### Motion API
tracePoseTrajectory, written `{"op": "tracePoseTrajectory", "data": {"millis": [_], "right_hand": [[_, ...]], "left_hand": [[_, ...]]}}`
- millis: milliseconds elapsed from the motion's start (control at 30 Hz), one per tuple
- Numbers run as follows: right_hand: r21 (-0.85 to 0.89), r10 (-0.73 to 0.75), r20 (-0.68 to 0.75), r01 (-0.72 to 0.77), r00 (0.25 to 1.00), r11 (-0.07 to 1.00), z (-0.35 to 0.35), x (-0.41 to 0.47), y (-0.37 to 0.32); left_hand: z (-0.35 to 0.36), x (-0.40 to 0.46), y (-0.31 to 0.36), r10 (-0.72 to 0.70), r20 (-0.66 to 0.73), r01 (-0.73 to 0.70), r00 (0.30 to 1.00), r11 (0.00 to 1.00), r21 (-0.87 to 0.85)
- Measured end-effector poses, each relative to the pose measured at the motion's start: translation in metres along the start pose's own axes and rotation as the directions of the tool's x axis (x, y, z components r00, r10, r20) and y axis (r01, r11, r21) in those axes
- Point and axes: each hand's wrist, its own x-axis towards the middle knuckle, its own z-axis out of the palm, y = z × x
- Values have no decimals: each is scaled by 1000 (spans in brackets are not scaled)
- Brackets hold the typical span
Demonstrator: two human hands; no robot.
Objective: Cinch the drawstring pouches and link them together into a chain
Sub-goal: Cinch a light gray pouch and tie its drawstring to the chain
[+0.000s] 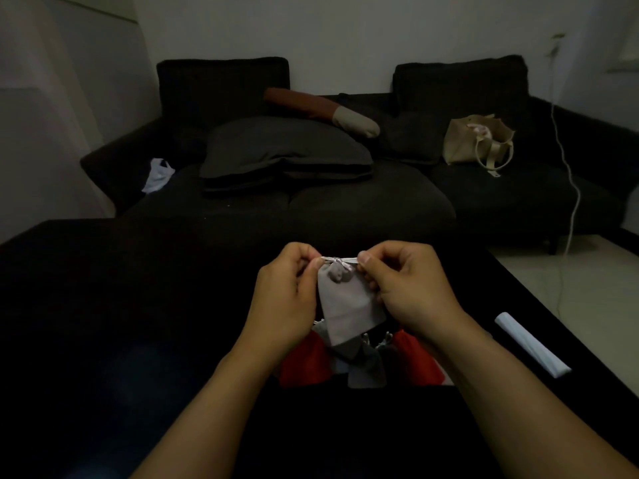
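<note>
At frame centre, both hands, left (283, 292) and right (408, 285), pinch the grey pouch's (345, 305) drawstring (337, 260); uneven pulling could jam it.

Both forearms reach forward; left hand (281, 292) and right hand (406, 286) are raised close together (fingers curled, pinching).

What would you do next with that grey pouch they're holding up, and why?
Probably knot the cords, or lay it down and start linking. The grey pouch already looks gathered tight at its neck, with the left hand and right hand pinching the cords pulled out to either side. More grey and red pouches wait on the dark table beneath.
</note>
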Motion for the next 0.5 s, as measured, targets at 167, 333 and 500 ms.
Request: {"op": "tracePoseTrajectory", "data": {"millis": [167,333,500], "right_hand": [[0,-17,-29,17,999,1000,-2,0,2],[-94,-27,0,27,1000,995,-7,-1,1],[-18,224,290,-229,930,973,-20,-8,-3]], "left_hand": [[6,2,-1,-104,12,104,995,991,-84],[11,4,1,-210,64,219,976,942,-255],[11,3,3,-264,172,308,949,888,-342]]}}
